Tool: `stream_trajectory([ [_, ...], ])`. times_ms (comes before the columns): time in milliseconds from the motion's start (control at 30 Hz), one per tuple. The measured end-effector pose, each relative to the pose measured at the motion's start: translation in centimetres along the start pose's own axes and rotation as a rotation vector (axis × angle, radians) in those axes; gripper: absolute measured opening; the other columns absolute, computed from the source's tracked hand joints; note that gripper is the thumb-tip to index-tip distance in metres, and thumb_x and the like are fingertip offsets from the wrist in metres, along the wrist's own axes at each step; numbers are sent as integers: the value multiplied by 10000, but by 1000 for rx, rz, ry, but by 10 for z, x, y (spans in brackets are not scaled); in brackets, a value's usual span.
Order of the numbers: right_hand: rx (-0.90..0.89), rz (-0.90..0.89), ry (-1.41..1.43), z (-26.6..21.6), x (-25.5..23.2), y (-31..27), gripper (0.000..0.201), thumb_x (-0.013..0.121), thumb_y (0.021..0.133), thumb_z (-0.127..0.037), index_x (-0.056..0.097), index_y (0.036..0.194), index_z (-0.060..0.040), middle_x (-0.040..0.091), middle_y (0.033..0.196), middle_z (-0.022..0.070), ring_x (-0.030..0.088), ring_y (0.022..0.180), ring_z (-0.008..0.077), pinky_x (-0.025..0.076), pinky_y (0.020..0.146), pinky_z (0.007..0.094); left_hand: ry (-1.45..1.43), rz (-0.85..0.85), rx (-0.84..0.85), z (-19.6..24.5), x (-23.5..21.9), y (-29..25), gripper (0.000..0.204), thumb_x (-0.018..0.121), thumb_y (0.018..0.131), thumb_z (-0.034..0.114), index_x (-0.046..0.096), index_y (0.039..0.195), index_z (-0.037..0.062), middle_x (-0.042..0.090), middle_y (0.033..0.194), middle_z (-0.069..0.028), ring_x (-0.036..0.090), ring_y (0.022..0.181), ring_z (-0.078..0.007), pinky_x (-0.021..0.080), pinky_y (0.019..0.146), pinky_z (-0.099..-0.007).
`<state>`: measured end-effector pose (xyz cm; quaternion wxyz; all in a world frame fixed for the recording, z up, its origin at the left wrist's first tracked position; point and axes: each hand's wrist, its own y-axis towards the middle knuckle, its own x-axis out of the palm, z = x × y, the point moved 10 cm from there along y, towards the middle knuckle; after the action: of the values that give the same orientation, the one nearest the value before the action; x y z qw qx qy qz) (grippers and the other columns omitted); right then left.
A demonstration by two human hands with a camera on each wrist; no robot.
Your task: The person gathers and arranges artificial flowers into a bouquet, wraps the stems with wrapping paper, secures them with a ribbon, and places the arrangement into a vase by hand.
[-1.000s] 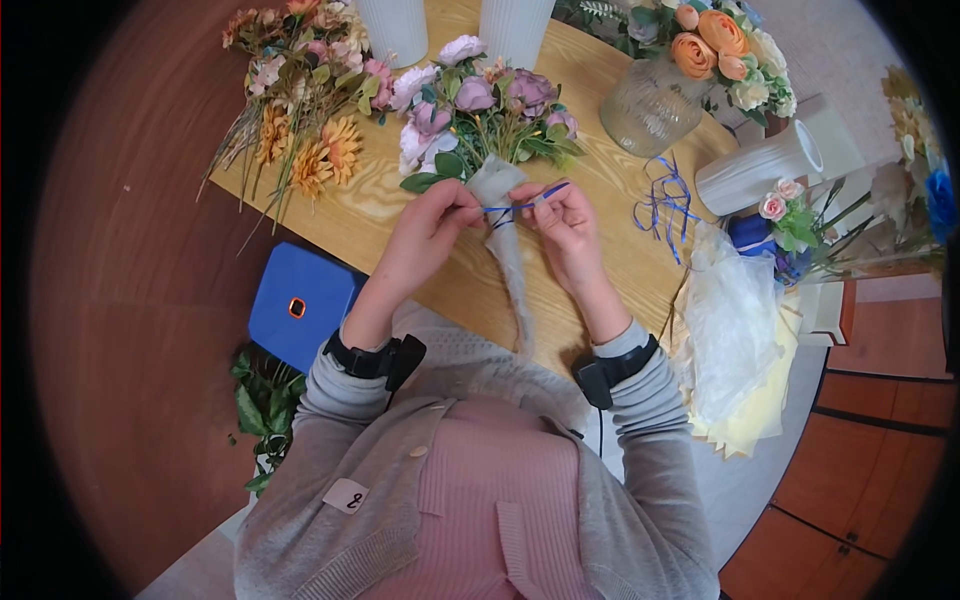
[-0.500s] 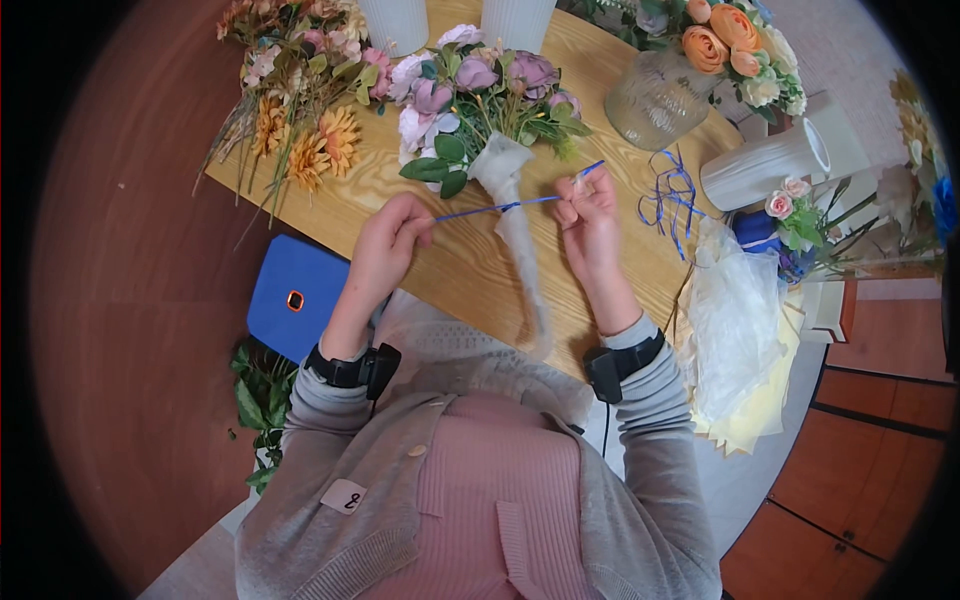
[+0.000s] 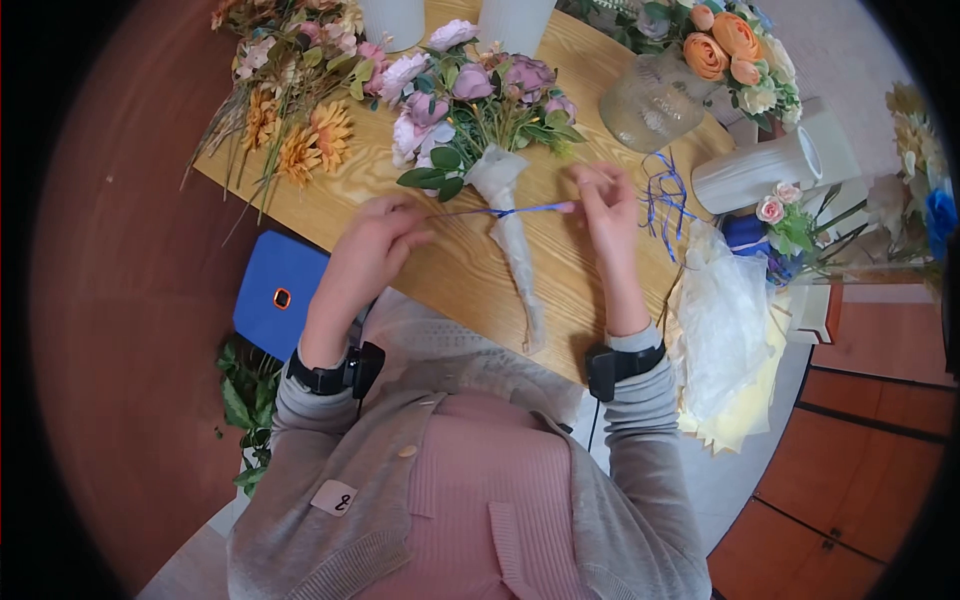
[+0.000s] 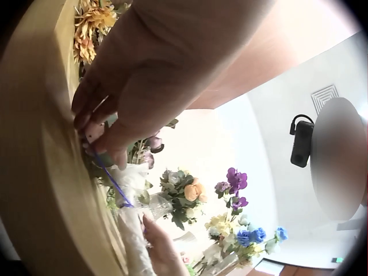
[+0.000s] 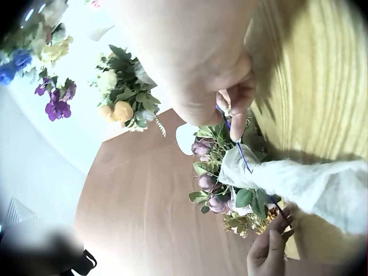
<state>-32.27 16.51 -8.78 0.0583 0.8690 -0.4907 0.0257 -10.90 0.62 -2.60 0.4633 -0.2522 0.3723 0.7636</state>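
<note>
A bouquet of purple and pale flowers (image 3: 471,80) lies on the wooden table, its stems bound in a whitish wrap (image 3: 515,255). A thin blue ribbon (image 3: 535,209) crosses the wrap's narrow part and stretches out to both sides. My left hand (image 3: 370,250) pinches the ribbon's left end, left of the wrap. My right hand (image 3: 610,215), blurred in the head view, holds the other end; the right wrist view shows the ribbon (image 5: 244,156) running up to its fingers (image 5: 237,123).
Orange and pink flowers (image 3: 325,135) lie at the table's left. White vases (image 3: 395,22) stand at the back, a glass vase (image 3: 650,105) at back right. Loose curled ribbon (image 3: 665,200), a tipped white vase (image 3: 755,172) and wrapping sheets (image 3: 725,330) are on the right.
Both hands have moved apart from beside the wrap, drawing the ribbon out to left and right. My right hand has shifted farther right over the last half second.
</note>
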Motion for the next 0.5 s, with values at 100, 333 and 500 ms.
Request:
stream_trajectory([
  [100, -372, 177, -383, -65, -7, -22, 249, 645, 848, -103, 539, 1065, -47, 644, 967, 84, 554, 547, 101, 374, 416, 246, 95, 118, -56, 11, -15, 7, 188, 625, 808, 81, 665, 984, 31, 607, 927, -122, 567, 870, -297, 451, 747, -348],
  [333, -893, -14, -1132, -127, 56, -72, 105, 702, 735, -126, 660, 822, -85, 639, 959, 40, 583, 803, 236, 425, 699, 345, 78, 130, 2, 15, 21, 20, 178, 665, 777, 126, 679, 942, 61, 605, 860, -88, 567, 812, -275, 448, 704, -357],
  [500, -757, -276, -974, -90, 69, -64, 117, 681, 738, -113, 660, 846, -73, 642, 882, 67, 596, 780, 273, 457, 656, 367, 5, -8, -115, 3, 38, 24, 133, 670, 776, 141, 672, 865, 42, 586, 766, -94, 560, 725, -273, 434, 646, -365],
])
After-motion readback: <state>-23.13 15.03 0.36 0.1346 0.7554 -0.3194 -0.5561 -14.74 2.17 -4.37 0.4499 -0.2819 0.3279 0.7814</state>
